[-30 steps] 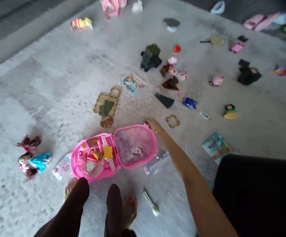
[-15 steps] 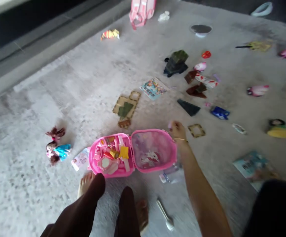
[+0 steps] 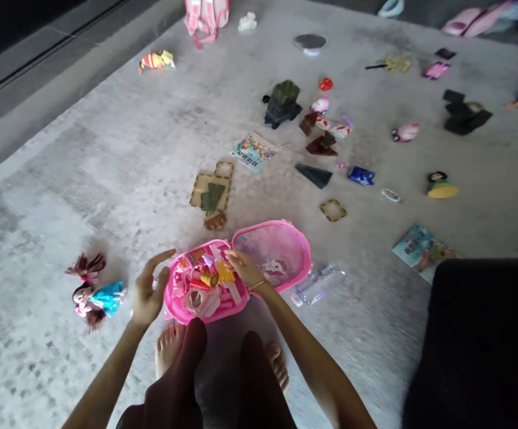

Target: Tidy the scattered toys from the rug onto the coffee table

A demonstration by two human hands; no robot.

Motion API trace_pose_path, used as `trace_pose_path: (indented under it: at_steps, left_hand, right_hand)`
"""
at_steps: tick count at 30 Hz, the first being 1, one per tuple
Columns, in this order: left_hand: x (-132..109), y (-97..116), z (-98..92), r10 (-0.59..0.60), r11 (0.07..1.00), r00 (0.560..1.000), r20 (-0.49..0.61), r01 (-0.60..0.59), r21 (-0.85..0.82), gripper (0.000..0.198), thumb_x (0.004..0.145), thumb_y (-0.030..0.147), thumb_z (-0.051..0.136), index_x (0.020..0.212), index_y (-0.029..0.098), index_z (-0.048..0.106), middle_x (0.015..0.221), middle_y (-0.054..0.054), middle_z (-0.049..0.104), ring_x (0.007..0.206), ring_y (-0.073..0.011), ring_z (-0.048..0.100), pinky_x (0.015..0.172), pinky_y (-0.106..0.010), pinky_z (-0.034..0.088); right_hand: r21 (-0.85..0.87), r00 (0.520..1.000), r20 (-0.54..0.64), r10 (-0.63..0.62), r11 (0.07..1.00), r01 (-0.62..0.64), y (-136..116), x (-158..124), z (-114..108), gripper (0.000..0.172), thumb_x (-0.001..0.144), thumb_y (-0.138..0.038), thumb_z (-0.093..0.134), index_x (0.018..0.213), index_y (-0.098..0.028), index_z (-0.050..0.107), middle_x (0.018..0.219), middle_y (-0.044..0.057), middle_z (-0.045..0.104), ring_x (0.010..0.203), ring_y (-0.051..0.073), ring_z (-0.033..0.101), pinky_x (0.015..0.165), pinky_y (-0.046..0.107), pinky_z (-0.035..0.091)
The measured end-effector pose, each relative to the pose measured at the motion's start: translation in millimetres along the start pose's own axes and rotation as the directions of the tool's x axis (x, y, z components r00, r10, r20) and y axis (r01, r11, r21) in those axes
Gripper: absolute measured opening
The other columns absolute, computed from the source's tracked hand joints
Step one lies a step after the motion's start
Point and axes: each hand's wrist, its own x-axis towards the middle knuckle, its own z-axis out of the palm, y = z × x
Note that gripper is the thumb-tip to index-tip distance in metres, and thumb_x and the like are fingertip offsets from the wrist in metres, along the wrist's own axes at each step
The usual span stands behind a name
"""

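Note:
An open pink toy case (image 3: 206, 320) lies on the floor before my feet, full of small pink, yellow and red toy pieces. Its clear lid (image 3: 301, 262), with a unicorn picture, is folded out to the right. Beside the case's left rim is my left hand (image 3: 150, 293), thumb and fingers apart and nothing in it. My right hand (image 3: 246, 271) reaches over the hinge side with fingers stretched out above the contents. Close to its fingertips are a yellow toy piece (image 3: 225, 271) and a small lilac piece (image 3: 208, 260).
A doll (image 3: 105, 298) lies at the left. A clear plastic bottle (image 3: 319, 286) is right of the lid. Beyond are flat tan frame pieces (image 3: 199, 189), a booklet (image 3: 253, 151) and a dark green toy (image 3: 283, 101). A black object (image 3: 477, 345) fills the lower right.
My right hand has moved left from beyond the lid, where it held something small and lilac, to over the case. My left hand has come into view. The view has shifted right.

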Motion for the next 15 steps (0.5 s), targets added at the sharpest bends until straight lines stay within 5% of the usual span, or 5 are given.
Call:
trace_pose_path:
  at_steps: [3, 7, 11, 15]
  left_hand:
    - [-6, -46, 33.2, 0.063, 0.961, 0.988, 0.144, -0.099, 0.26, 0.04, 0.096, 0.042, 0.05, 0.127, 0.018, 0.059, 0.137, -0.016, 0.058, 0.131, -0.029, 0.052, 0.112, -0.053, 0.038]
    - [-23, -92, 57.0, 0.093, 0.824, 0.963, 0.251, -0.216, 0.524, 0.053, 0.094, 0.045, 0.052, 0.14, 0.018, 0.049, 0.156, -0.021, 0.035, 0.145, -0.0336, 0.034, 0.118, -0.061, 0.022]
    - [-28, -102, 53.2, 0.11, 0.73, 0.917, 0.384, -0.337, 0.595, 0.062, 0.09, 0.049, 0.058, 0.146, 0.023, 0.046, 0.16, -0.019, 0.027, 0.149, -0.0369, 0.022, 0.118, -0.062, 0.018]
    - [-34, -100, 45.8, 0.108, 0.694, 0.899, 0.425, -0.375, 0.615, 0.056, 0.088, 0.05, 0.06, 0.137, 0.024, 0.057, 0.163, -0.017, 0.023, 0.151, -0.0391, 0.014, 0.118, -0.062, 0.016]
  right_hand:
    - [0.007, 0.983, -0.179, 0.031, 1.0, -0.03, 5, -16, -29, 0.041, 0.083, -0.055, 0.058, 0.101, -0.019, 0.067, 0.097, 0.007, 0.071, 0.083, 0.019, 0.067, 0.076, 0.036, 0.057]
    - [-0.255, 0.927, -0.363, -0.094, 0.967, -0.002, 6, -47, -42, 0.03, 0.088, -0.038, 0.053, 0.104, -0.019, 0.069, 0.101, 0.009, 0.073, 0.087, 0.021, 0.067, 0.078, 0.036, 0.056]
    - [-0.606, 0.931, -0.167, -0.324, 0.779, 0.162, 5, -68, -6, 0.033, 0.091, -0.02, 0.045, 0.114, -0.019, 0.069, 0.112, 0.011, 0.072, 0.105, 0.023, 0.063, 0.096, 0.041, 0.049]
    - [-0.836, 0.957, 0.076, -0.279, 0.506, 0.214, 8, -62, 33, 0.054, 0.088, -0.019, 0.056, 0.142, -0.02, 0.051, 0.148, 0.014, 0.049, 0.144, 0.03, 0.033, 0.119, 0.058, 0.018]
